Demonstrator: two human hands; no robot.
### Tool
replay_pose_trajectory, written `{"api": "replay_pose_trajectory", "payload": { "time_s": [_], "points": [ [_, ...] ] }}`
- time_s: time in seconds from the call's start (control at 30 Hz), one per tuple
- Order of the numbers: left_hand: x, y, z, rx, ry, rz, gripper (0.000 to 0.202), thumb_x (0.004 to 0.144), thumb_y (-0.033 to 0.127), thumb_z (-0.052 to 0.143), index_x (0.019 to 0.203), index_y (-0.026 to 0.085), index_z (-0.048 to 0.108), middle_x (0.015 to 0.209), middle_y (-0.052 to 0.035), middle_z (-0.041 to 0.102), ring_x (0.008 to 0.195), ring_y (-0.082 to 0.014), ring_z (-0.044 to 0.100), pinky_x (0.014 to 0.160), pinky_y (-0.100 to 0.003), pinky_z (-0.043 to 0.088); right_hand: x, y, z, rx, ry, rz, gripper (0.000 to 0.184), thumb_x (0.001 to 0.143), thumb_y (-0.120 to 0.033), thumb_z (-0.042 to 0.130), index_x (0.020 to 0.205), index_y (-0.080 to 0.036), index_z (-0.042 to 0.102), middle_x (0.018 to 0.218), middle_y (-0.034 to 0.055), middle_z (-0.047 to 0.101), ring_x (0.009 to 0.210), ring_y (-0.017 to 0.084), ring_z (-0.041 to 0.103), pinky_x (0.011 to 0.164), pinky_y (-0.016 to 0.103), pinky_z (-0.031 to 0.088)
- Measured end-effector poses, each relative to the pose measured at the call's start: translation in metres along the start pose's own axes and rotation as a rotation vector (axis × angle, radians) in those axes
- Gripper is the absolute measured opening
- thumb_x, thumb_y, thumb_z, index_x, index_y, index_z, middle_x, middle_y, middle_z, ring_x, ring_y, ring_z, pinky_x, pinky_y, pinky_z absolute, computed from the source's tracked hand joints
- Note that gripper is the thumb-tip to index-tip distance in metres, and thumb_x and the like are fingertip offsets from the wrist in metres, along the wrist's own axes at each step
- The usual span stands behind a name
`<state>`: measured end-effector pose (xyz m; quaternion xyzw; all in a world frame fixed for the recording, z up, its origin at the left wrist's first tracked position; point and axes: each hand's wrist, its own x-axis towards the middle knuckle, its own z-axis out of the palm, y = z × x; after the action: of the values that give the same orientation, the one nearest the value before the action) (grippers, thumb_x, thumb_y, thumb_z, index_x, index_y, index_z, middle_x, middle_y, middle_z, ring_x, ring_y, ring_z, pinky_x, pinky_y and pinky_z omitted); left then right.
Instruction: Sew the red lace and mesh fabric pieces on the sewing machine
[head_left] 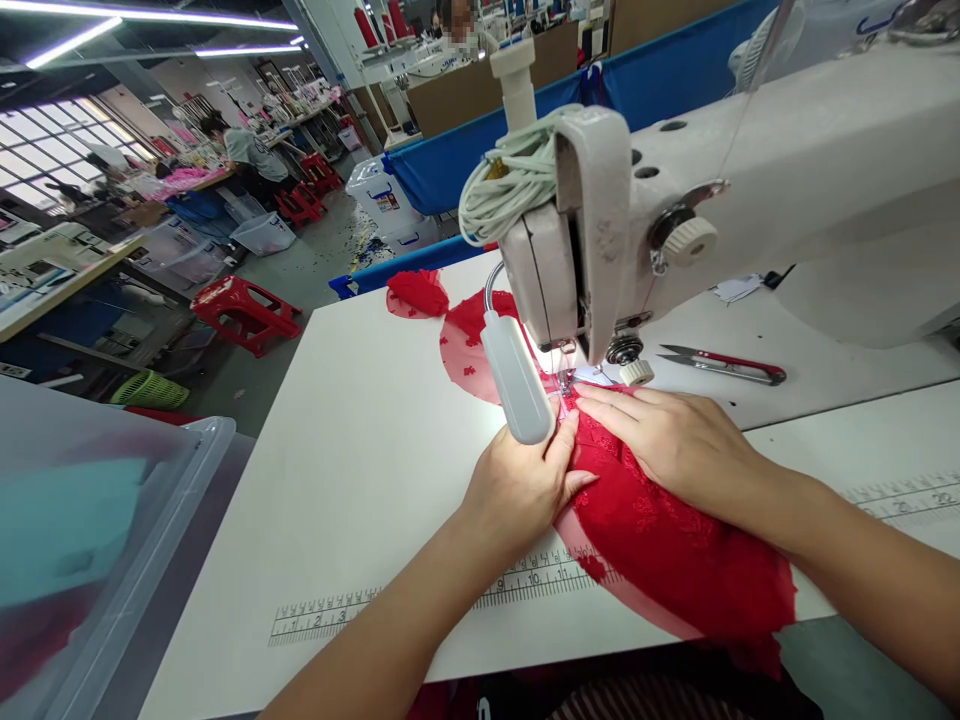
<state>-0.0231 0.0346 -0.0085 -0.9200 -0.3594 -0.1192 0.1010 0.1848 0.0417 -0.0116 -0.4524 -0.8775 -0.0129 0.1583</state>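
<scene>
Red lace fabric [637, 545] overhangs the tabletop's [360, 480] near edge; our right hand [690, 440] lies on it, fingers [615, 414] extended; our left hand [516, 490] half-curls, grip unclear.

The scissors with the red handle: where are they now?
In the head view, the scissors lie right of centre on the pale work surface, below the sewing machine's arm, beyond the right hand.
</scene>
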Motion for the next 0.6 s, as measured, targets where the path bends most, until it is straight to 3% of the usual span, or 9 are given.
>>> {"api": "replay_pose_trajectory", "payload": {
  "time_s": [0.17, 0.6],
  "points": [
    [-0.0011, -0.0032, -0.0036, -0.014, -0.046, -0.050, 0.053, 0.098, 0.048, 0.035, 0.128, 0.009, 0.057, 0.112, -0.0182, 0.065, 0.095, -0.0286, 0.057, 0.066, -0.036, 0.052, 0.0000, -0.0003, 0.0004, -0.012, -0.004, 0.010, 0.045, 0.090, -0.008, 0.036, 0.128, -0.016, 0.059, 0.131, 0.0052, 0.062, 0.105, 0.023, 0.065, 0.079, 0.037, 0.059],
    [-0.0015, -0.0053, -0.0046, -0.010, -0.051, -0.038, 0.050, 0.097, 0.047, 0.042, 0.130, 0.011, 0.055, 0.110, -0.0176, 0.065, 0.099, -0.0282, 0.055, 0.074, -0.039, 0.049, 0.0011, -0.0015, -0.0003, -0.047, 0.010, 0.009, 0.043, 0.090, -0.009, 0.038, 0.127, -0.016, 0.060, 0.129, 0.0059, 0.063, 0.099, 0.023, 0.068, 0.073, 0.036, 0.060]
  ]
}}
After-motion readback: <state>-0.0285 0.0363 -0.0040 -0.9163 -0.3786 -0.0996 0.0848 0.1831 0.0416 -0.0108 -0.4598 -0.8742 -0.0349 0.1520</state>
